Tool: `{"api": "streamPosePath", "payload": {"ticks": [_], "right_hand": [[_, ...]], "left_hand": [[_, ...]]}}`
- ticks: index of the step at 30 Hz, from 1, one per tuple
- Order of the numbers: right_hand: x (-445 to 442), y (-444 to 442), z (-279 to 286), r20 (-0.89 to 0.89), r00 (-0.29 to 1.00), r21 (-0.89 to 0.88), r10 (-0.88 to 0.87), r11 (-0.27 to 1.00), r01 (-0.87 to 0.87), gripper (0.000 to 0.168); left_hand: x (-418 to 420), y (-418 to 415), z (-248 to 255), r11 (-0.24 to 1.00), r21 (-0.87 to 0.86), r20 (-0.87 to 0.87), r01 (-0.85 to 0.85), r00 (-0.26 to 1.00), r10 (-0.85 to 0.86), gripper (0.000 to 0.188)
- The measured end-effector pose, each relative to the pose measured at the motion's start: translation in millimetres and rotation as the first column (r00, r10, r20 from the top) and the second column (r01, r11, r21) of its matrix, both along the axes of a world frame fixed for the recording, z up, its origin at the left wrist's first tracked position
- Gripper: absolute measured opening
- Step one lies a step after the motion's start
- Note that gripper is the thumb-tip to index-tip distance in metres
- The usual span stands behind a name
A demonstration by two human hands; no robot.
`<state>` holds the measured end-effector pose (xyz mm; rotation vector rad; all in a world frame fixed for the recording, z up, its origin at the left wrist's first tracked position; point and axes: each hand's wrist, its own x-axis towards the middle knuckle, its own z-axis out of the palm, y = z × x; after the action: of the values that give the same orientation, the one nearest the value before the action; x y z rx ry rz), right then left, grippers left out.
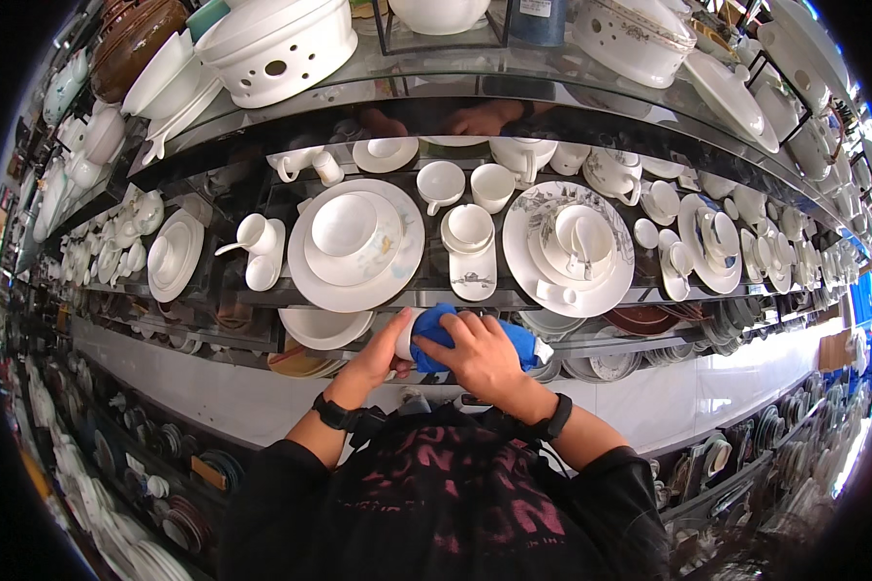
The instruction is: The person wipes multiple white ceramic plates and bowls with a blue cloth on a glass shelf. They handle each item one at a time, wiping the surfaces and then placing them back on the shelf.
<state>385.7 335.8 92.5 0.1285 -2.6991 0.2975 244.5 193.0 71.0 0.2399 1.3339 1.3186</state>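
In front of my chest, at the edge of the middle shelf, my left hand (381,352) grips a white ceramic cup (405,335) from its left side. My right hand (479,354) presses a blue cloth (430,328) against the cup; the cloth trails right to a whitish end (543,353). Most of the cup is hidden by the cloth and fingers. Just beyond the hands stand a small bowl on a cup (469,224) and an oblong white dish with a printed scene (472,277). A plate stack with a bowl (356,279) lies to the left, a patterned plate (570,298) to the right.
Two white cups (440,183) stand farther back. The upper glass shelf (436,76) overhangs the rear and holds a pierced white ceramic warmer (287,62). Below the hands, a lower shelf holds a white bowl (325,327) and stacked plates (610,363). More crockery racks flank me.
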Motion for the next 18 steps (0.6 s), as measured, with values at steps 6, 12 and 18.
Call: {"api": "streamPosePath", "payload": {"ticks": [6,12,18], "right_hand": [[-2.0,-9.0,-11.8,0.122,0.986,-0.306,-0.114,0.941,0.147,0.045],[0.1,-1.8,-20.4,0.177,0.983,-0.631,0.053,0.772,0.072,0.044],[8.9,-2.7,-14.1,0.125,0.981,-0.543,-0.145,0.818,0.19,0.057]], "left_hand": [[13.6,3.7,-1.5,0.998,0.059,-0.281,-0.011,0.959,0.027,0.041],[10.6,4.6,-18.8,0.956,0.281,-0.621,0.083,0.775,0.115,0.041],[12.1,5.1,-19.8,0.968,0.236,-0.554,0.082,0.83,0.064,0.042]]}}
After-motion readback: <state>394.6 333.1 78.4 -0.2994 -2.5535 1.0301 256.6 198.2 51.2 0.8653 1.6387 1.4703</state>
